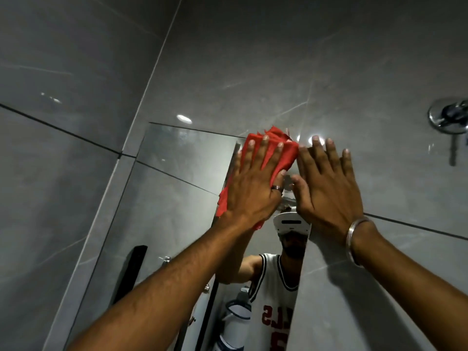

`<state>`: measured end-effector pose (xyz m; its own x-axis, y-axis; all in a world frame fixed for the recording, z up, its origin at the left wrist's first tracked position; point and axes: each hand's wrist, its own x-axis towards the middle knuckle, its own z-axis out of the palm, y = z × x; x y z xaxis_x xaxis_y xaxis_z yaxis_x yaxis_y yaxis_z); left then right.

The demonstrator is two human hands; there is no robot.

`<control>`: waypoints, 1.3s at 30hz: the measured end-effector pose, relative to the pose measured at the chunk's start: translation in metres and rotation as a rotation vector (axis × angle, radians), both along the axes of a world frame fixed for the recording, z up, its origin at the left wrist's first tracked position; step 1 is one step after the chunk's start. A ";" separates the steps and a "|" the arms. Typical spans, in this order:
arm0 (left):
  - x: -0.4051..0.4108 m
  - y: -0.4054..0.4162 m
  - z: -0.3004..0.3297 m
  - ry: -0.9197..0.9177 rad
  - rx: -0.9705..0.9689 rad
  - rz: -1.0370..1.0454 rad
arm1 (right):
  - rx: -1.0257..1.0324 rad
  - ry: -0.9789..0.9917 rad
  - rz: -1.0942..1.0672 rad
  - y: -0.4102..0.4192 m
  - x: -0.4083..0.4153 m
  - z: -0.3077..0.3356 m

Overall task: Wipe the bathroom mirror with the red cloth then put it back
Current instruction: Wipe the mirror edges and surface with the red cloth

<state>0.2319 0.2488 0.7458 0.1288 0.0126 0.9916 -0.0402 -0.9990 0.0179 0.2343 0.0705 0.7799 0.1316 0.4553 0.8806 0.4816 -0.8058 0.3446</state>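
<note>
Grey tiles (253, 59) surround you. Your left hand (253, 183) lies flat, fingers spread, pressing the red cloth (278, 153) against the mirror (177, 178) near its top right corner. Your right hand (326, 183), open and empty, rests flat just beside it. A chrome tap fitting (448, 117) sits well apart, far right.

Grey marble-look wall tiles (278, 59), dark grout lines; chrome shower valve (449, 117) at right

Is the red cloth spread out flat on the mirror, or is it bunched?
Bunched. The red fabric cloth shows folds and creases under the flat left hand pressing it on the mirror.
</note>
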 end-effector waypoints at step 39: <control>-0.042 0.261 -0.025 -0.083 -0.320 0.030 | -0.617 -0.210 0.043 0.229 -0.011 0.143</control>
